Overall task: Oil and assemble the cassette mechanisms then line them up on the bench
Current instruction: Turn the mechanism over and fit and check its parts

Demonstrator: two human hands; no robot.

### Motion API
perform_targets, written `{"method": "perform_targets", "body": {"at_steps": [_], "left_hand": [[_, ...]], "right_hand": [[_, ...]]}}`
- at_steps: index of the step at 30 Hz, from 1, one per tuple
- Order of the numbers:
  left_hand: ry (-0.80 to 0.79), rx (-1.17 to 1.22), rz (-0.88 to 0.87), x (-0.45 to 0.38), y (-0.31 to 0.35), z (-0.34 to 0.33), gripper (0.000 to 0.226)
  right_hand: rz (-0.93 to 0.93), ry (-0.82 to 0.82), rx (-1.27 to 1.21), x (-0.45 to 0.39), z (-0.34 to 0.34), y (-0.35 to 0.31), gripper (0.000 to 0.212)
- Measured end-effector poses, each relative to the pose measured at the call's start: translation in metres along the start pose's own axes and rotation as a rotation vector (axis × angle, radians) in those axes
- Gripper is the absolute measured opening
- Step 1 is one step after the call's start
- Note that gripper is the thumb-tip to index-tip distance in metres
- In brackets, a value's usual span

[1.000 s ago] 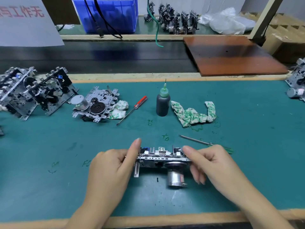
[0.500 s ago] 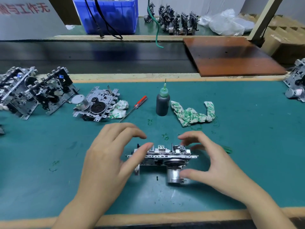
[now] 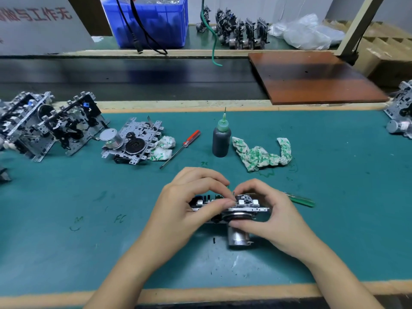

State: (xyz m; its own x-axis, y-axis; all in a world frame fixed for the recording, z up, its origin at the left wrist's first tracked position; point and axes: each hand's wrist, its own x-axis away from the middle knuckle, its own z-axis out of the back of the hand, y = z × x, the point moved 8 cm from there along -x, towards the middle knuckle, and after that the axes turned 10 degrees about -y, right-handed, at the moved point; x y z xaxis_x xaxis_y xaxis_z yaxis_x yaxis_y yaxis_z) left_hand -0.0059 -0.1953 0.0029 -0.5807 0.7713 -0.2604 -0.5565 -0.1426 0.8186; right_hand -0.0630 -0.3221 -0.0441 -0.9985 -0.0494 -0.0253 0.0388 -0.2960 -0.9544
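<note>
Fingers (image 3: 214,181) of the left hand (image 3: 182,210) and the right hand (image 3: 274,217) curl tight around a cassette mechanism (image 3: 245,204), a stamped metal plate with a shiny round motor can (image 3: 237,238) below, sitting at 6 o'clock on the teal bench mat (image 3: 89,230). At 12 o'clock stands a dark oil bottle (image 3: 221,141); at 1 o'clock lies a crumpled green-printed rag (image 3: 260,156); at 10 o'clock, more mechanisms (image 3: 133,141).

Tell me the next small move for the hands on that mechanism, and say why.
Probably finish seating the small part: both the left hand and right hand pinch at the top of the cassette mechanism, while the oil bottle stands untouched behind.
</note>
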Motion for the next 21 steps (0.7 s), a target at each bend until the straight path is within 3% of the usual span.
{"method": "perform_targets", "body": {"at_steps": [21], "left_hand": [[0.155, -0.114, -0.213, 0.0084, 0.0082, -0.0027, 0.011]], "right_hand": [[0.066, 0.05, -0.029, -0.0004, 0.0052, -0.0006, 0.03]]}}
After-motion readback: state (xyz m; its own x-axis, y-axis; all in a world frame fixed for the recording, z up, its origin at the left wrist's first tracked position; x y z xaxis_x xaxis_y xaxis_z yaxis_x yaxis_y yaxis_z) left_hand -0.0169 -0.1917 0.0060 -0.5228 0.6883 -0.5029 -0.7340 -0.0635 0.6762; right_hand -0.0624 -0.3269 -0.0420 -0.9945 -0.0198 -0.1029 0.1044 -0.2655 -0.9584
